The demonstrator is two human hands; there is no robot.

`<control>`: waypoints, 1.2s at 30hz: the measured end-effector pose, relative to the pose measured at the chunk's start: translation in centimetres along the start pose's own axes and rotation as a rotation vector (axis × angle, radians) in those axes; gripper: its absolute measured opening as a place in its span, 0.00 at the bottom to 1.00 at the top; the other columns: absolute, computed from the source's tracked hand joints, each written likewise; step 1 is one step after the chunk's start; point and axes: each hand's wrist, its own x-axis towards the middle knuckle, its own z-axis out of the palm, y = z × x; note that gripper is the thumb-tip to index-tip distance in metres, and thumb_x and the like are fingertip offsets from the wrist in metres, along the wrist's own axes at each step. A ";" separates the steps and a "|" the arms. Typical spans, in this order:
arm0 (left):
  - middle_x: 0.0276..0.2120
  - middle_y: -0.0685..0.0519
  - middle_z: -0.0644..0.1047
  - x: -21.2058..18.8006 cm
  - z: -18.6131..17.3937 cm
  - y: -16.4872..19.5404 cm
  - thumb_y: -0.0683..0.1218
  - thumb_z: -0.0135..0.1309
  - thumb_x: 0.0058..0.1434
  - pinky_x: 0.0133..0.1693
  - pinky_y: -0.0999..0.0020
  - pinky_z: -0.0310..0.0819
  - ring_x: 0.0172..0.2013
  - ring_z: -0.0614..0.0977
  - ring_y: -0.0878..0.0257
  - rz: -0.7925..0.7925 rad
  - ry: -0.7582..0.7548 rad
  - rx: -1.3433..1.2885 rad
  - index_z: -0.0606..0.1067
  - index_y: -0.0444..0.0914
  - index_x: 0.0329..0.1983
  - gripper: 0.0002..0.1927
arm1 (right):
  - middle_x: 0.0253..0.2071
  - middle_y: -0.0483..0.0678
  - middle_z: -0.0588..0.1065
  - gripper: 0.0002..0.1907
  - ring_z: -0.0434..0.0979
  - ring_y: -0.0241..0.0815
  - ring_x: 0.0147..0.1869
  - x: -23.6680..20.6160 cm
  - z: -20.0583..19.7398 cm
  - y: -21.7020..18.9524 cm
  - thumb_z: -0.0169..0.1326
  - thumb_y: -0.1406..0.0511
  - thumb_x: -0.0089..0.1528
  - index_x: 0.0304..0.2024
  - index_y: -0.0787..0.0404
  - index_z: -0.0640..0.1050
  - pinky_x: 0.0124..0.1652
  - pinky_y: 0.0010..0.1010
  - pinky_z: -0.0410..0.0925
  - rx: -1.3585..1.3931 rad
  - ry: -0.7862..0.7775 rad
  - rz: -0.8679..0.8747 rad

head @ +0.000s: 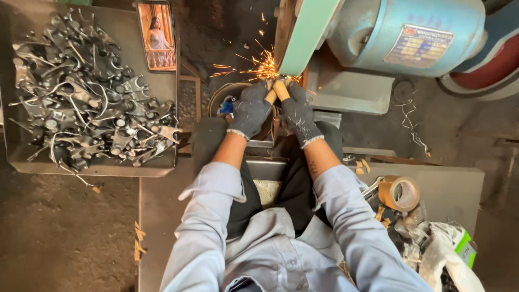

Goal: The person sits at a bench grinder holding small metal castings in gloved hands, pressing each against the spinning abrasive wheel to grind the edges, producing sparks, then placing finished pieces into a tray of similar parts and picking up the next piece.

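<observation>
My left hand [250, 110] and my right hand [297, 111], both in dark grey work gloves with orange fingertips, are pressed together on a small metal part [275, 86]. The part is mostly hidden between my fingers. It is held against the edge of a green grinding wheel guard [305, 35], and orange sparks [254, 67] fly off to the left. The grinder's blue motor housing [411, 32] sits just right of the wheel.
A flat metal tray [162, 81] at the left holds several grey forged metal parts [81, 103]. A phone [157, 35] with a lit screen leans at the tray's far corner. A roll of brown tape [400, 193] and crumpled bags lie at the right.
</observation>
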 end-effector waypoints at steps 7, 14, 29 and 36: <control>0.37 0.40 0.80 0.1 3.2 0.7 0.49 0.55 0.62 0.40 0.49 0.76 0.39 0.82 0.41 -0.052 0.040 -0.180 0.77 0.38 0.47 0.13 | 0.41 0.54 0.78 0.22 0.75 0.49 0.43 -0.1 -1.2 0.1 0.50 0.52 0.69 0.51 0.63 0.78 0.43 0.40 0.67 -0.202 0.084 0.094; 0.33 0.41 0.80 0.2 3.8 1.8 0.52 0.53 0.65 0.38 0.46 0.74 0.36 0.81 0.40 -0.029 0.098 -0.072 0.78 0.39 0.44 0.14 | 0.43 0.52 0.80 0.21 0.79 0.44 0.46 1.1 -1.7 3.9 0.51 0.53 0.70 0.50 0.64 0.77 0.47 0.34 0.69 -0.192 0.081 0.007; 0.39 0.53 0.81 -2.6 2.7 3.9 0.47 0.57 0.66 0.35 0.65 0.78 0.36 0.81 0.64 -0.391 -0.037 -1.330 0.75 0.32 0.53 0.17 | 0.41 0.48 0.80 0.15 0.78 0.39 0.44 -2.4 -1.3 -1.8 0.57 0.62 0.66 0.51 0.64 0.79 0.45 0.33 0.72 0.128 0.158 -0.135; 0.43 0.49 0.80 -2.7 8.6 4.9 0.46 0.48 0.68 0.39 0.64 0.81 0.40 0.83 0.59 -0.589 0.109 -1.747 0.73 0.34 0.57 0.17 | 0.33 0.46 0.80 0.13 0.78 0.35 0.37 0.3 -1.2 -2.0 0.57 0.59 0.67 0.41 0.64 0.80 0.39 0.28 0.70 -0.113 0.046 0.068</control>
